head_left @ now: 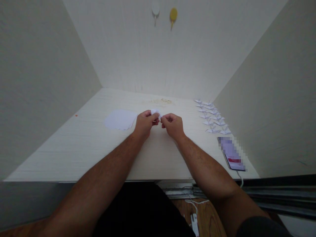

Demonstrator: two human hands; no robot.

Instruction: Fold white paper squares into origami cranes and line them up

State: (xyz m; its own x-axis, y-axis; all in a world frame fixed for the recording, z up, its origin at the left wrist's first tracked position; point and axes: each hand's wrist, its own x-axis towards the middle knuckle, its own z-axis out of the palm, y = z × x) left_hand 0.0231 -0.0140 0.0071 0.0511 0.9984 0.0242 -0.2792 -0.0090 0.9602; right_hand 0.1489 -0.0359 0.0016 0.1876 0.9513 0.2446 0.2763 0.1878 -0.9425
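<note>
Between my two hands is a small piece of folded white paper (155, 112), mostly covered by fingers. My left hand (145, 123) is closed on it, thumb on top. Fingers of my right hand (173, 124) pinch its right end. Both hands are held over the middle of the white tabletop (158, 154). Just left of my left hand lies a fanned stack of white paper sheets (119, 119). Off to the right, several folded white paper cranes (212, 118) stand in rows.
A phone (231, 153) with a white cable (240, 179) lies near the right front edge. Panels enclose the table left, right and behind. A white hook (155, 9) and a yellow hook (173, 14) are on the back panel. A white power strip (194, 223) is on the floor.
</note>
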